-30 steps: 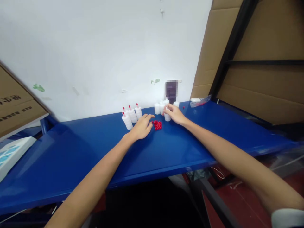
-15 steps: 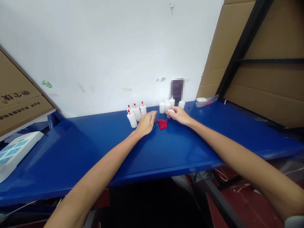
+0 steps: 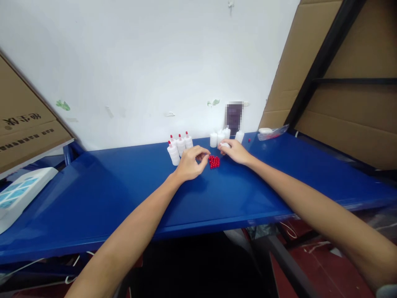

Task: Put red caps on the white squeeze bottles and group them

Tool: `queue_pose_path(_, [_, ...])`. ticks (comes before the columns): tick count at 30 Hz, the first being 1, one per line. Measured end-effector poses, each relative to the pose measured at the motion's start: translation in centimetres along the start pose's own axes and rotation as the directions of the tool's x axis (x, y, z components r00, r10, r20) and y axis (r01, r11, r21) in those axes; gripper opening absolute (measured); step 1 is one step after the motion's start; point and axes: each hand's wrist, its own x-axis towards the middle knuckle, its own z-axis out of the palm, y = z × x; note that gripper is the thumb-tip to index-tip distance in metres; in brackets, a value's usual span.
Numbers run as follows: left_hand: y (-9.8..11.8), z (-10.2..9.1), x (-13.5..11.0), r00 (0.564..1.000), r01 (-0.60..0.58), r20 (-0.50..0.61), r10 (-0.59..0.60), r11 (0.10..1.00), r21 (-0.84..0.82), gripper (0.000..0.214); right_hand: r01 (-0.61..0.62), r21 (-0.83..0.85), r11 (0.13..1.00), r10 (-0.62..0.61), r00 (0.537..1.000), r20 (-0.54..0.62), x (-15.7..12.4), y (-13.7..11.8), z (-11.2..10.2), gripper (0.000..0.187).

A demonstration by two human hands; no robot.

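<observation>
A cluster of small red caps (image 3: 214, 162) lies on the blue table between my hands. My left hand (image 3: 192, 162) is at the cluster's left edge, thumb and forefinger drawn together in a pinch; whatever is between the tips is too small to make out. My right hand (image 3: 237, 152) is closed around a small white bottle (image 3: 225, 145), partly covered by the fingers, just beyond the caps. Several white bottles with red-tipped nozzles (image 3: 174, 155) stand behind my left hand. Beyond my right hand are more white bottles (image 3: 214, 140) without visible red tips.
One stray red cap (image 3: 249, 140) rests at the back right, near a clear plastic bag (image 3: 273, 133). A pixelated dark panel (image 3: 233, 118) leans against the white wall. At the left are a white device with blue panels (image 3: 18, 192) and a cardboard box (image 3: 27, 124).
My left hand has turned and shifted slightly right, its thumb and forefinger now pinching by the caps. My right hand keeps its hold on the bottle. The view has tilted slightly.
</observation>
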Motion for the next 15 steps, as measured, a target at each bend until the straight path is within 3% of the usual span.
queue_pose_path(6, [-0.5,0.5,-0.4,0.986,0.013,0.154,-0.065,0.948,0.319,0.043,0.023,-0.078,0.997,-0.022,1.0,0.021,-0.1,0.0,0.1,0.022])
queue_pose_path(9, [-0.5,0.8,-0.5,0.974,0.069,0.189,-0.129,0.954,0.292,0.045,0.045,-0.169,0.985,-0.04,0.999,0.03,-0.3,-0.4,0.1,0.023])
queue_pose_path(12, [-0.6,0.7,-0.6,0.964,0.133,0.192,-0.181,0.961,0.242,0.034,0.077,-0.232,0.97,-0.068,0.997,0.047,-0.4,-0.7,0.0,0.023])
queue_pose_path(15, [-1.2,0.5,-0.7,0.966,0.104,0.212,-0.152,0.97,0.22,0.025,0.103,-0.277,0.955,-0.092,0.994,0.055,-0.5,-0.9,0.0,0.022])
